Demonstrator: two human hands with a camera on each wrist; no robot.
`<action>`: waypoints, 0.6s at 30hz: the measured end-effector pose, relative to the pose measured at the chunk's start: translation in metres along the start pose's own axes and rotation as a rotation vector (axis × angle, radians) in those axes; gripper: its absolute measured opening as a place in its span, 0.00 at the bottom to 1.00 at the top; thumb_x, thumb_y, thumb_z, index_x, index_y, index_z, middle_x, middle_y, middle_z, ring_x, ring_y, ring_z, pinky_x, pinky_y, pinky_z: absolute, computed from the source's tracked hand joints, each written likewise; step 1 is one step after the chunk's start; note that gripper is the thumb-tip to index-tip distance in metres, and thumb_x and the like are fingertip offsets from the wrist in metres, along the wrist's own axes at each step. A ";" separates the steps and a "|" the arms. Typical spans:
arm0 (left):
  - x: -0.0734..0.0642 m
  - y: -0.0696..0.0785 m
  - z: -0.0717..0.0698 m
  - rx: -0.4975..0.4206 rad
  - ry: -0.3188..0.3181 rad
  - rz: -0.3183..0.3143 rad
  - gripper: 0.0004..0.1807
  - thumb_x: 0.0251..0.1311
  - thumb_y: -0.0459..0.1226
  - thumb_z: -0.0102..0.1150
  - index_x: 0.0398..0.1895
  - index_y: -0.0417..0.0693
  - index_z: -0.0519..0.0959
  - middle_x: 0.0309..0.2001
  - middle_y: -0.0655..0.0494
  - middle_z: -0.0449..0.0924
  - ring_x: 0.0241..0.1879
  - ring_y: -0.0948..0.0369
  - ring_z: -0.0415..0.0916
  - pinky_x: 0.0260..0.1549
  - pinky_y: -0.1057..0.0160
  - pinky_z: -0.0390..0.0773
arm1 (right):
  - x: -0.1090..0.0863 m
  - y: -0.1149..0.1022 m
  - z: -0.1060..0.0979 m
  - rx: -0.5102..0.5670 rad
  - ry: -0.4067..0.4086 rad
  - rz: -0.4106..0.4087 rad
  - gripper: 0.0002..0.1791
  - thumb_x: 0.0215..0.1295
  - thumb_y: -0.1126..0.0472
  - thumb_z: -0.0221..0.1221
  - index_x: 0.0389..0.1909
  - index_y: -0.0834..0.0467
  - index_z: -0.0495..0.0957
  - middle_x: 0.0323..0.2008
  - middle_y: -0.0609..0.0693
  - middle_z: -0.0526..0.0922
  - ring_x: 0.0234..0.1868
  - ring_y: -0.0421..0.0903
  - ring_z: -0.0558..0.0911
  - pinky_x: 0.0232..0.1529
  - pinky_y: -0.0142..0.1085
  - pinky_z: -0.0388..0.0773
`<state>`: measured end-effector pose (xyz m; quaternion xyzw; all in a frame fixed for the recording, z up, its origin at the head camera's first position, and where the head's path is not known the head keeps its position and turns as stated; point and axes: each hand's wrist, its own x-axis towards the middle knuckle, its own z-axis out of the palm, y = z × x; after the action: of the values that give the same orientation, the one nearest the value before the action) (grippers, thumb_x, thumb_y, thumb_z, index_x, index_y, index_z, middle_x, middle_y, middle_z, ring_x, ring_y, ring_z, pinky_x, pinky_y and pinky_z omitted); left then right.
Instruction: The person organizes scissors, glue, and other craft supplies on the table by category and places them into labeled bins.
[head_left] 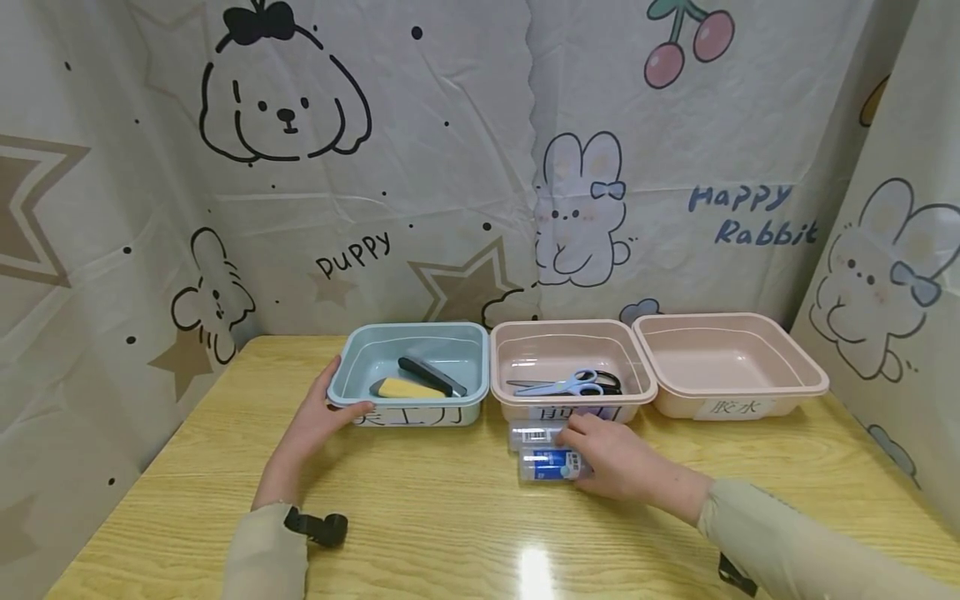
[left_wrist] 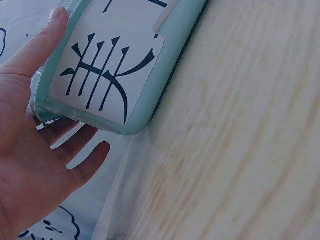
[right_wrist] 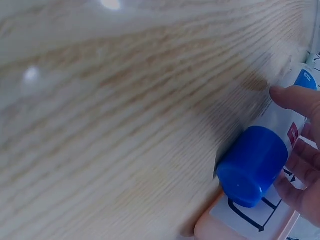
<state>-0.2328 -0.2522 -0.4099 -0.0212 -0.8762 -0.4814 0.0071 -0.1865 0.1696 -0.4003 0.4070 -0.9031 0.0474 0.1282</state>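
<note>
On the wood-grain table stand one blue bin and two pink bins; the left hand, fingers spread, touches the blue bin's corner; the right hand pinches a blue-capped glue bottle before the middle bin

Blue bin, middle pink bin and right pink bin line far edge of worktop, rims too close for hand to pass between; two bottles, gripped by right hand, bar middle pink bin's front; left hand blocks blue bin's left end; room between sleeves toward near edge.
</note>
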 end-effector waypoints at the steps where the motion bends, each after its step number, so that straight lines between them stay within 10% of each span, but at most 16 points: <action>1: 0.000 0.000 -0.001 0.000 -0.001 0.002 0.55 0.50 0.50 0.64 0.72 0.55 0.36 0.71 0.41 0.39 0.67 0.42 0.43 0.61 0.38 0.49 | 0.000 0.000 0.000 -0.003 0.001 -0.003 0.24 0.37 0.53 0.70 0.38 0.52 0.76 0.33 0.43 0.72 0.35 0.40 0.72 0.34 0.34 0.75; 18: 0.002 -0.002 -0.001 -0.033 -0.004 0.017 0.56 0.49 0.48 0.66 0.72 0.54 0.37 0.71 0.41 0.39 0.68 0.43 0.43 0.61 0.38 0.47 | -0.009 0.013 -0.031 -0.077 0.108 -0.009 0.24 0.33 0.55 0.65 0.38 0.53 0.77 0.34 0.44 0.75 0.34 0.41 0.75 0.31 0.36 0.75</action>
<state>-0.2352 -0.2537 -0.4110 -0.0299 -0.8680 -0.4957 0.0091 -0.1846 0.1908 -0.3722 0.4026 -0.8943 0.0338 0.1925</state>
